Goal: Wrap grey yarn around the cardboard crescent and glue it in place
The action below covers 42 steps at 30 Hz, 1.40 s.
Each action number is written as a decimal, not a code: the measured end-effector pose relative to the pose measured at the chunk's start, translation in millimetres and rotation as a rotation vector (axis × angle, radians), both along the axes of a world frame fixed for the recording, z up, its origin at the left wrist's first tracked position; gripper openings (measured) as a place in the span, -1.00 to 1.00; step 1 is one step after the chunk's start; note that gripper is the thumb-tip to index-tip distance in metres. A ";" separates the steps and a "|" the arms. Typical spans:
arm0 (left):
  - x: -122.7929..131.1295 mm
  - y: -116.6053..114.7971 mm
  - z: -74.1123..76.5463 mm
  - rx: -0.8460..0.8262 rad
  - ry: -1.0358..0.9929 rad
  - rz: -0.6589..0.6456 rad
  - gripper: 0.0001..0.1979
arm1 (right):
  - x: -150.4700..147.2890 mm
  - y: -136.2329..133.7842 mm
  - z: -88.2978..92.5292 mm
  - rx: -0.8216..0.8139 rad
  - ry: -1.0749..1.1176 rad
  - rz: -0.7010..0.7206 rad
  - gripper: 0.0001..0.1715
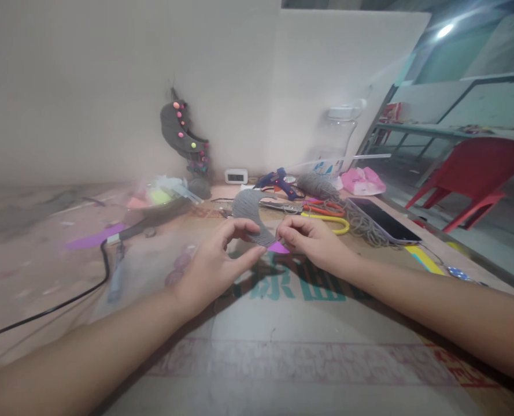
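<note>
A crescent wrapped in grey yarn (pixel 246 209) is held up over the table, its lower tip bare and purple. My left hand (pixel 222 263) pinches the crescent's lower part between thumb and fingers. At the purple tip, my right hand (pixel 306 240) is closed, fingertips pressed together; a strand of yarn seems to be in them, though it is too small to see well. Behind the hands lie scissors with yellow handles (pixel 341 224) and an orange-handled tool (pixel 326 207). Loose grey yarn (pixel 363 225) is heaped to the right.
A phone (pixel 384 219) lies right of the yarn. Further back are a blue glue gun (pixel 278 182), a small clock (pixel 236 175) and a plastic jar (pixel 337 136). A finished-looking grey crescent with pompoms (pixel 176 127) hangs on the wall. A black cable (pixel 66 300) crosses the left side.
</note>
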<state>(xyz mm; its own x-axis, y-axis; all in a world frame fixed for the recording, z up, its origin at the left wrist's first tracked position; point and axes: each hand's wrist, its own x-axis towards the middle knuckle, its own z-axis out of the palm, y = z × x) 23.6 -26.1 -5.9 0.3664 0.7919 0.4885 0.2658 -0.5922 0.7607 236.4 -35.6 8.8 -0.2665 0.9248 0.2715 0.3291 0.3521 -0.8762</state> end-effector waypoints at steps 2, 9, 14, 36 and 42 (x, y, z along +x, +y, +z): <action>0.7 -0.4 0.5 -0.020 0.004 -0.019 -0.77 | -0.9 -0.8 -0.4 -0.008 0.014 -0.003 -0.65; 0.9 -1.9 0.3 -0.026 0.013 -0.028 -0.77 | -4.4 -2.8 1.0 -0.011 -0.027 -0.016 -0.68; 0.8 -0.4 -0.2 -0.016 0.024 -0.014 -0.78 | -5.2 2.4 -2.5 -0.035 -0.139 -0.075 -0.80; 1.6 7.5 -4.9 0.062 0.021 0.019 -0.74 | -6.2 -5.5 0.6 -0.079 -0.129 0.019 -0.68; 1.0 6.1 -3.4 0.022 0.010 0.030 -0.76 | -5.3 -5.2 0.4 -0.048 -0.150 0.041 -0.68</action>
<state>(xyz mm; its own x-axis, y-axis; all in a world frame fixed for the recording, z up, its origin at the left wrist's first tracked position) 24.6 -20.0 -9.3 0.3477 0.7920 0.5018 0.2916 -0.6000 0.7450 231.1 -40.8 9.2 -0.3384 0.9232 0.1819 0.4436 0.3271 -0.8344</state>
